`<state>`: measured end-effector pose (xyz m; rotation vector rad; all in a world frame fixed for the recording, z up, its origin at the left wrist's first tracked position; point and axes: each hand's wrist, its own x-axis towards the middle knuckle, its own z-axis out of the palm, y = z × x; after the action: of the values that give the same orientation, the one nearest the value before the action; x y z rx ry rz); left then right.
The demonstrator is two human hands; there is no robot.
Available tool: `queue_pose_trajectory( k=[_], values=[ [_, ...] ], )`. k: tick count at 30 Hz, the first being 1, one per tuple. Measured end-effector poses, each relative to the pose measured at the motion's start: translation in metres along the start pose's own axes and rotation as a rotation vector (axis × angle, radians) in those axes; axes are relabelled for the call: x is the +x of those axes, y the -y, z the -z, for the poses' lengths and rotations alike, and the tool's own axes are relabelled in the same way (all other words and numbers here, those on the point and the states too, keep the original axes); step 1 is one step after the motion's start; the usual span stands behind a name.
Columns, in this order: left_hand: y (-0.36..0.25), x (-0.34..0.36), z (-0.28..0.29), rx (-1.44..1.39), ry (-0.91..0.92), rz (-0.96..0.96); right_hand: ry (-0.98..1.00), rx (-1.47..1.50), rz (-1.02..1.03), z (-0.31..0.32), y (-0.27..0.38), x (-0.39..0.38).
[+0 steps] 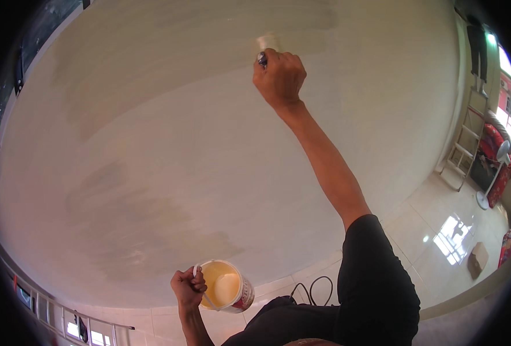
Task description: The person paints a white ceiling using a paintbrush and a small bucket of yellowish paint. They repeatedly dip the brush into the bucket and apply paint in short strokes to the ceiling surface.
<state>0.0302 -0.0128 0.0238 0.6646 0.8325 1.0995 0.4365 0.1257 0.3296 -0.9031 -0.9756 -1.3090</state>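
My right hand [281, 78] is raised high, its fingers closed round the dark handle of a paintbrush [268, 41]. The brush's pale bristles press against the wall [197, 161], blurred a little. Damp-looking, darker patches spread over the wall to the left of the brush and lower down. Low in the view, my left hand [188, 286] is closed on the handle of a white paint bucket [245, 295]. The bucket is tilted toward me, and yellowish, creamy paint [223, 286] shows inside it.
A ladder [468, 141] stands at the right, with another person's legs [478, 52] on it. Beside it are a white stand fan [492, 184] and red fabric [500, 184]. A cardboard box [477, 259] sits on the tiled floor. Another ladder [65, 314] lies lower left.
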Motion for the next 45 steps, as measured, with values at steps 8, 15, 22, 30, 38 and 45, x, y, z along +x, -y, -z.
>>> queue_pose_trajectory(
  k=[8,15,22,30,38,45],
  values=[
    [0.004,0.004,0.007,0.017,0.022,-0.010,0.055,0.613,-0.503,0.011,-0.092,0.015],
    [0.001,0.001,0.013,-0.015,0.030,0.016,-0.009,0.048,-0.534,0.039,-0.236,0.035],
    [-0.007,0.005,0.002,-0.091,0.047,0.075,0.138,-0.397,-0.259,0.006,-0.191,0.057],
    [-0.010,0.008,0.010,-0.045,0.069,0.101,0.040,-0.236,-0.055,-0.050,0.020,0.021],
    [-0.006,0.008,0.019,-0.025,0.073,0.126,0.006,0.208,0.004,-0.084,0.206,0.026],
    [-0.003,0.014,0.027,0.022,0.064,0.068,0.031,0.575,0.014,-0.098,0.290,0.011]
  ],
)
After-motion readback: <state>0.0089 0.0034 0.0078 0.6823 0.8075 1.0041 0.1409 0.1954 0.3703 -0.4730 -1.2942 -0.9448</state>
